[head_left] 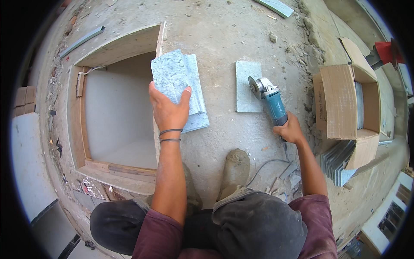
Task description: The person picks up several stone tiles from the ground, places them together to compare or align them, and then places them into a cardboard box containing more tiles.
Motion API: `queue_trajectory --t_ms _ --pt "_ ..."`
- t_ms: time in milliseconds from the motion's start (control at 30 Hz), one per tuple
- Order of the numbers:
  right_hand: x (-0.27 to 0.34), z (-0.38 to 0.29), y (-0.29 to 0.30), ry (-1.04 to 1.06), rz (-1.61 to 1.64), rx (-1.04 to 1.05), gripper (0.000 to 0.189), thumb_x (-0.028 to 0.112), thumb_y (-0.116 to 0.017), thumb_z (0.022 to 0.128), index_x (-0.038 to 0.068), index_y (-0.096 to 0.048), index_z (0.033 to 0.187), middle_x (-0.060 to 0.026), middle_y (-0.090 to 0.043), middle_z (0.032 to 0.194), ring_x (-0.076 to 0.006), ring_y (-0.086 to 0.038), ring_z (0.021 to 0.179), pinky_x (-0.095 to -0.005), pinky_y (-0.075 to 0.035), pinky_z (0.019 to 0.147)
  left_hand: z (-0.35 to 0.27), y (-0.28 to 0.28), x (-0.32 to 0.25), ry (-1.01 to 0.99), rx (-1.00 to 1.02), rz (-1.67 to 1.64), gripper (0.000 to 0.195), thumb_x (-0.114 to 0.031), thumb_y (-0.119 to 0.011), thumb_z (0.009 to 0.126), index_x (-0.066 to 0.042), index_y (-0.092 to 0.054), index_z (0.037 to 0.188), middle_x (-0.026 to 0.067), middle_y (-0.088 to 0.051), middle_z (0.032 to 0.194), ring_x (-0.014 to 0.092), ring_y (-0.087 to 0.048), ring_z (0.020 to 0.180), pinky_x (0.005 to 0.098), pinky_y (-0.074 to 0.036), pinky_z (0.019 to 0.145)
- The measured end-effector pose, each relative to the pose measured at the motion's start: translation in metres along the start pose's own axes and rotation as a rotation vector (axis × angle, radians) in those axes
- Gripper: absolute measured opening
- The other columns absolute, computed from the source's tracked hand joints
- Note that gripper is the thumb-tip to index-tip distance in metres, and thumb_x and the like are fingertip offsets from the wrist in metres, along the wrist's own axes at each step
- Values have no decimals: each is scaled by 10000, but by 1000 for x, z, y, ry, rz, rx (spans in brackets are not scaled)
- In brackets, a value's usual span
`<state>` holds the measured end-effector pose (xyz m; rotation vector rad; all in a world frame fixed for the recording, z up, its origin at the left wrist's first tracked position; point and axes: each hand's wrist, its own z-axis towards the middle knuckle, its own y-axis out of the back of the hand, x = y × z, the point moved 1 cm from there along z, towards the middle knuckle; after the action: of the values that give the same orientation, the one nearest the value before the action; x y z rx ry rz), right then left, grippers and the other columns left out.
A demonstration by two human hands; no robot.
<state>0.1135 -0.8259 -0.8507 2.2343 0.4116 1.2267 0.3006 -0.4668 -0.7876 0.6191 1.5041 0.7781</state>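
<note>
My left hand [171,106] grips a grey-green stone tile [168,73] by its near end, thumb on the right edge. Beneath it, more stone tiles [195,124] lie in a loose stack beside a floor opening. In my right hand [289,128] is a teal Makita angle grinder [275,105], held by its rear body. Its cutting disc [255,87] stands over the right part of a single stone tile [247,71] lying on the concrete. Whether the disc touches that tile or spins, I cannot tell. The power cord [268,165] trails back toward my boot.
A wood-framed floor opening [119,106] lies at the left. On the right stands an open cardboard box [341,100] with tiles inside, and several tiles [336,162] lean near it. A metal channel [82,42] and a stone strip [275,7] lie farther off. Rubble [309,32] lines the wall's foot.
</note>
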Motion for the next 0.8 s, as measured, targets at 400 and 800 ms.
queue_trajectory --t_ms 400,800 --pt "35 57 -12 18 32 -16 482 196 -828 629 -27 -665 1024 -132 -700 896 -254 -669 832 -377 -540 805 -14 8 -38 -456 -380 -122 763 -237 -838 880 47 -443 1468 264 -545 1428 415 -560 1296 480 -486 1056" --pt "35 -15 2 -121 386 -183 309 78 -770 707 12 -644 981 -23 -657 855 -127 -607 748 -319 -510 689 -100 -162 -75 -302 311 32 1281 -339 -965 701 -9 -133 1618 380 -316 1556 563 -273 1503 582 -275 1243"
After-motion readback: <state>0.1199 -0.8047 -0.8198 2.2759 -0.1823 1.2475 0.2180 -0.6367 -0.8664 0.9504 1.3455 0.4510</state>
